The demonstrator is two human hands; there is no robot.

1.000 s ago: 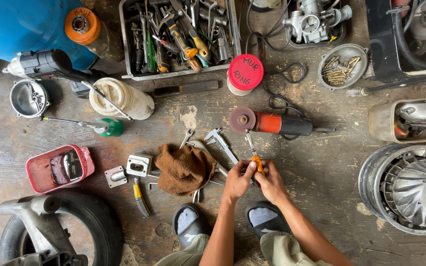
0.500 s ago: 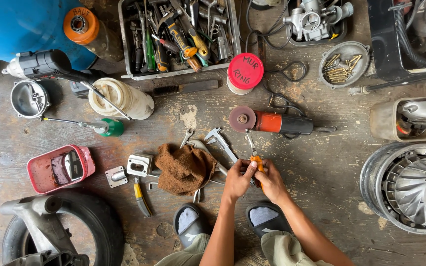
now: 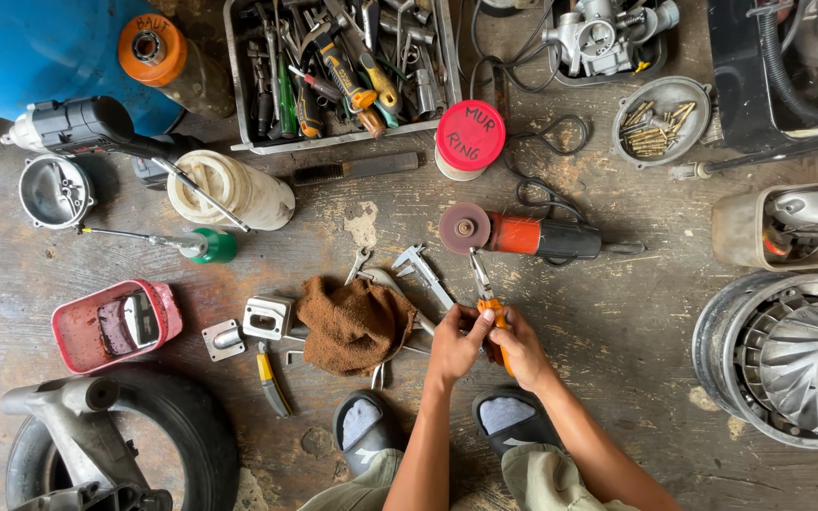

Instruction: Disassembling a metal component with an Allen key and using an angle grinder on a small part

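Your left hand (image 3: 454,343) and right hand (image 3: 521,348) meet low in the middle of the view, both closed around the orange handles of a pair of pliers (image 3: 488,305). The metal nose of the pliers points away from you, toward the angle grinder (image 3: 523,235) lying on the floor (image 3: 617,331) just beyond. Your left thumb lies across the handles; your right-hand fingers wrap them from the other side. Whether something small is also pinched between your fingertips is hard to say, since the fingers cover that spot.

Just left of your left hand lies a crumpled brown rag (image 3: 354,322), with a caliper (image 3: 423,272) and wrench ends showing at its edges. Further left sit a small metal housing (image 3: 268,317), yellow-handled cutters (image 3: 272,377) and a red tray (image 3: 115,325). At the top stands a tool crate (image 3: 338,71) packed with hand tools, beside a red-lidded can (image 3: 469,137). A finned metal wheel (image 3: 792,355) rests at the right edge. Your two sandalled feet (image 3: 437,421) are planted directly under your hands.
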